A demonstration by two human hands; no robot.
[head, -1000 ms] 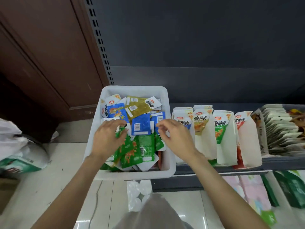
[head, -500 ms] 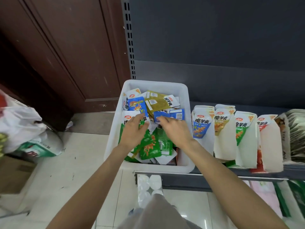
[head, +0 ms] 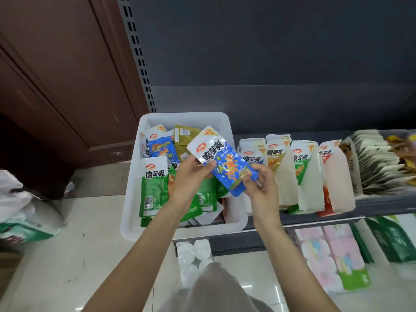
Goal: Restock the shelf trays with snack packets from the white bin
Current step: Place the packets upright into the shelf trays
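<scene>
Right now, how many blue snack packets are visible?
2. One blue packet is held up over the white bin by the left hand and right hand; a second blue packet lies in the bin's far left. More may be buried.

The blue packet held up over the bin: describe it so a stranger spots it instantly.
Find the white bin left of the shelf trays. Above its right side both hands, left and right, pinch one tilted blue packet. It alone is lifted clear, front facing up.
</scene>
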